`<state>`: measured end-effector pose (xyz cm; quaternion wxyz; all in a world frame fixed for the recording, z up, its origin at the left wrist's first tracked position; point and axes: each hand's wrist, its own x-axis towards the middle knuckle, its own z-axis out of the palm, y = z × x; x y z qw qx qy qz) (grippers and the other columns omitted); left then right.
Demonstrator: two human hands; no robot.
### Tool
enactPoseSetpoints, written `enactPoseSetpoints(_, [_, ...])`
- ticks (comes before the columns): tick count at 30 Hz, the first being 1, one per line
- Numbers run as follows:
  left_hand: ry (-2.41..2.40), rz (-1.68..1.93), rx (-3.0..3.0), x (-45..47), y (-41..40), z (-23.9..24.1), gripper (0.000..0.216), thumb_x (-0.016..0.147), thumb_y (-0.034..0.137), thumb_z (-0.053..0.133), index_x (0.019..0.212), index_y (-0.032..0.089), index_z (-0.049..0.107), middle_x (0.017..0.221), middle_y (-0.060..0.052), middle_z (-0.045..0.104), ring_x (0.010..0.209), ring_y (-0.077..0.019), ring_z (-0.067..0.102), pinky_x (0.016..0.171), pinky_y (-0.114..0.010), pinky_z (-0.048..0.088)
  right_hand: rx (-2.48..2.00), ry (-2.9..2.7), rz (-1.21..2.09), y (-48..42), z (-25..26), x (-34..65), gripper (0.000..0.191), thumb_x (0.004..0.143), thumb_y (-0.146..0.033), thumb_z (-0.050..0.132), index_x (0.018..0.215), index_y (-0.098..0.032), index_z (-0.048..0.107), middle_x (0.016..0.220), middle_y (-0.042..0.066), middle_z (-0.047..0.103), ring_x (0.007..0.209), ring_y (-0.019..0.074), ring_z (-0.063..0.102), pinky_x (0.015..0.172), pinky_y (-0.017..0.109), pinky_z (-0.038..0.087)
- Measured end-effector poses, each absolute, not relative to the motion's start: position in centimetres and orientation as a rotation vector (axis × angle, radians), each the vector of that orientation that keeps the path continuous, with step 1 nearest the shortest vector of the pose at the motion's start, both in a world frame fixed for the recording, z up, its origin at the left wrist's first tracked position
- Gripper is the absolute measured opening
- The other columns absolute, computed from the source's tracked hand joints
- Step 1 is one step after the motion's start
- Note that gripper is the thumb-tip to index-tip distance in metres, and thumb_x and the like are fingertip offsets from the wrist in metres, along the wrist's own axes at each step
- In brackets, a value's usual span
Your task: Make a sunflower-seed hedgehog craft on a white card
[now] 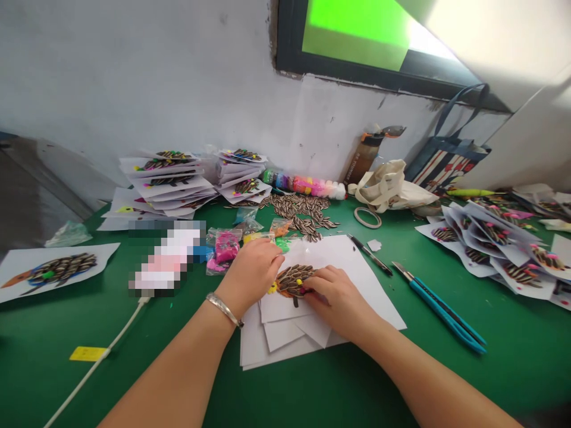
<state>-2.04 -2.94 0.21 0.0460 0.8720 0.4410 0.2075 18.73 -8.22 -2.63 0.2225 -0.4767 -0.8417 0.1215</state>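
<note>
A bird-like picture made of striped sunflower seeds, with yellow and orange bits of clay, lies on a white paper card over more white sheets. My right hand rests on the card's right side, its fingertips pinched together at the edge of the seeds; what they hold, if anything, is hidden. My left hand, with a silver bracelet on the wrist, is closed over the upper left of the card, fingers curled. Whether something is in it I cannot make out. Bags of pink clay lie just beyond that hand.
Loose sunflower seeds are heaped behind the sheets, before a row of coloured clay tubs. To the right lie a pen and blue tweezers. Stacked seed pictures stand back left. A white cable crosses the left side.
</note>
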Motion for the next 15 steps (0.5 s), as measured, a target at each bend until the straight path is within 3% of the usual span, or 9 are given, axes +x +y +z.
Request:
enactPoseSetpoints(7, [1.371, 0.656, 2.622, -2.1, -2.9, 0.5, 0.029, 0.094, 0.018, 0.041, 0.07, 0.017, 0.057, 0.074, -0.005, 0.06, 0.078, -0.0194, 0.053, 0.075, -0.033, 0.042, -1.521, -2.104, 0.272, -7.0, -2.1, 21.1, 0.021, 0.09, -0.016, 0.051, 0.094, -0.018, 0.071, 0.091, 0.008, 0.068, 0.087, 0.0218, 0.058, 0.081, 0.035, 0.044])
enactPoseSetpoints(15, [1.463, 0.561, 2.572, -2.3, -2.6, 0.6, 0.028, 0.092, 0.016, 0.042, 0.068, 0.018, 0.057, 0.073, -0.005, 0.06, 0.075, -0.0191, 0.053, 0.07, -0.031, 0.041, -1.701, -2.218, 0.164, -6.0, -3.4, 21.5, 0.035, 0.091, -0.01, 0.04, 0.111, -0.016, 0.068, 0.104, 0.012, 0.064, 0.098, 0.024, 0.058, 0.086, 0.034, 0.045])
